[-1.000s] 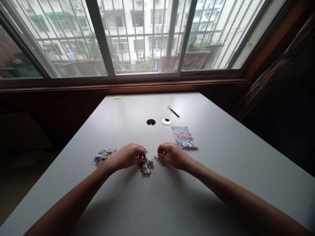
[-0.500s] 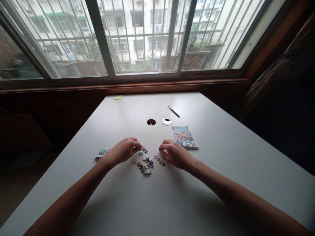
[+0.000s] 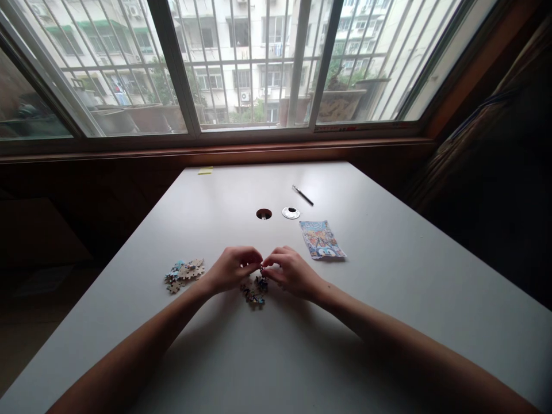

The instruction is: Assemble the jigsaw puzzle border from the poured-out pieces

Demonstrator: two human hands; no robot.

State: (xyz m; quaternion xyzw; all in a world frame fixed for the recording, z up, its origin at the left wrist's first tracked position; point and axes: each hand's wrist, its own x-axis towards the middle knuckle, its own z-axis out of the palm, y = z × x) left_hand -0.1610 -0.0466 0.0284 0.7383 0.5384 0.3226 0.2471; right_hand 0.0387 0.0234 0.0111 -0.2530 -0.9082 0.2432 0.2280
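My left hand (image 3: 233, 268) and my right hand (image 3: 290, 272) meet fingertip to fingertip just above the white table (image 3: 388, 287). Both are curled in a pinch around small jigsaw pieces held between them. Under and just in front of the fingers lies a loose cluster of puzzle pieces (image 3: 253, 292). A second heap of pieces (image 3: 184, 272), some face down, sits to the left of my left hand. A colourful picture sheet (image 3: 321, 240) lies flat to the right of my right hand.
Farther back on the table are a round cable hole (image 3: 264, 214), its loose white cap (image 3: 291, 213), a dark pen (image 3: 302, 195) and a yellow sticky note (image 3: 205, 171). A barred window runs behind the table. Dark furniture stands at the right.
Both hands were apart among the scattered pieces. They have drawn together at the middle, fingertips touching, with pieces pinched between them. The scattered pieces now sit in a tighter cluster.
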